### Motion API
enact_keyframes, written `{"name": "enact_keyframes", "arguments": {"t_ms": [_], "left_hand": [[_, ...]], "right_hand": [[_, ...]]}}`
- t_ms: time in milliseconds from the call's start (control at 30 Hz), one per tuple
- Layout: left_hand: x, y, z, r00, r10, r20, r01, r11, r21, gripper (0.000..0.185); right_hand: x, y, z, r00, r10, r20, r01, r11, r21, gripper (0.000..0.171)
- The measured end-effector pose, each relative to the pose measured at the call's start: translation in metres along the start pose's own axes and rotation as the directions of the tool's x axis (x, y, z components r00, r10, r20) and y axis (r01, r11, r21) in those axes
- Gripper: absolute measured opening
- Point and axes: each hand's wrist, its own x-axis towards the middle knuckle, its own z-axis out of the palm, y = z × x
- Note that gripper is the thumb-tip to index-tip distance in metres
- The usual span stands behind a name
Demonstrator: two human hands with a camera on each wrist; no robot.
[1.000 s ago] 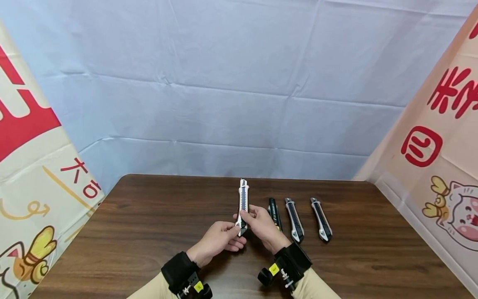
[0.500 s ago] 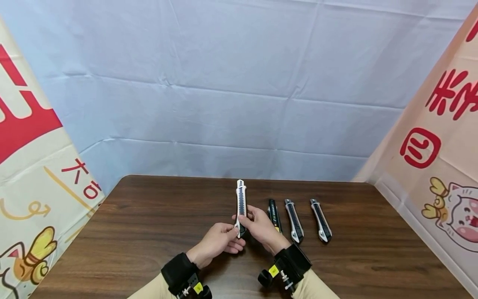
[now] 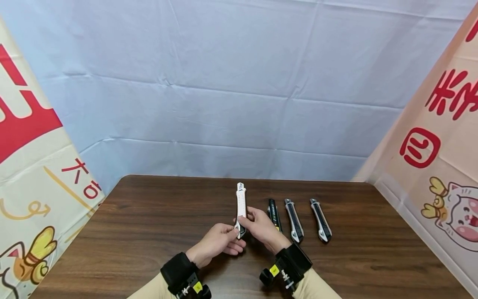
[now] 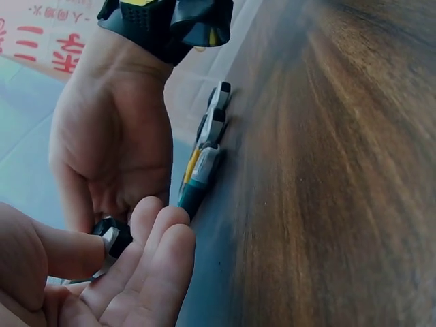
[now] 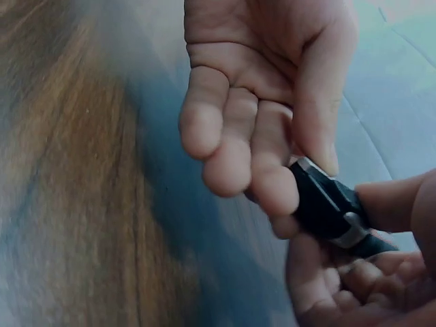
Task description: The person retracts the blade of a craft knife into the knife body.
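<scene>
A white and black utility knife [image 3: 240,203] stands tilted up between both hands above the table, its head pointing away from the person. My left hand [image 3: 216,241] pinches its bottom end between thumb and fingers. Just above that, my right hand [image 3: 262,227] holds the handle, thumb on the front face and fingers behind. In the left wrist view only the dark butt of the knife [image 4: 119,235] shows past the left thumb. The right wrist view has the knife's black end [image 5: 327,204] between the fingertips of both hands.
Right of the hands lie a dark green knife with yellow marks [image 3: 274,212], partly behind the right hand, and two more white and black utility knives [image 3: 295,222] [image 3: 321,222]. They rest on a brown wooden table [image 3: 149,207]. A pale blue cloth [image 3: 224,104] hangs behind.
The held utility knife has shifted slightly left and its head has dipped a little. Its front face now looks whiter. Both hands keep their hold almost in place.
</scene>
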Motion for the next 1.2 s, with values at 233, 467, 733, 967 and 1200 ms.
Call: {"name": "enact_keyframes", "arguments": {"t_ms": [233, 467, 733, 967, 1200], "left_hand": [[-0.001, -0.001, -0.002, 0.998, -0.046, 0.043, 0.045, 0.999, 0.025, 0.037], [-0.001, -0.001, -0.009, 0.996, -0.062, 0.07, 0.058, 0.996, 0.068, 0.036], [-0.002, 0.0, -0.018, 0.997, -0.053, 0.05, 0.048, 0.994, 0.094, 0.038], [-0.002, 0.001, -0.02, 0.997, -0.055, 0.053, 0.051, 0.995, 0.08, 0.038], [-0.001, 0.001, -0.02, 0.997, -0.058, 0.054, 0.055, 0.996, 0.067, 0.038]], "right_hand": [[-0.002, 0.001, 0.0, 0.996, 0.088, -0.034, -0.089, 0.996, -0.03, 0.032], [-0.001, -0.001, -0.003, 0.984, 0.166, -0.067, -0.17, 0.984, -0.055, 0.033], [0.003, -0.002, -0.008, 0.97, 0.21, -0.123, -0.231, 0.955, -0.187, 0.04], [0.007, -0.001, -0.01, 0.963, 0.22, -0.153, -0.257, 0.923, -0.287, 0.04], [0.011, 0.003, -0.012, 0.962, 0.217, -0.164, -0.261, 0.906, -0.333, 0.037]]}}
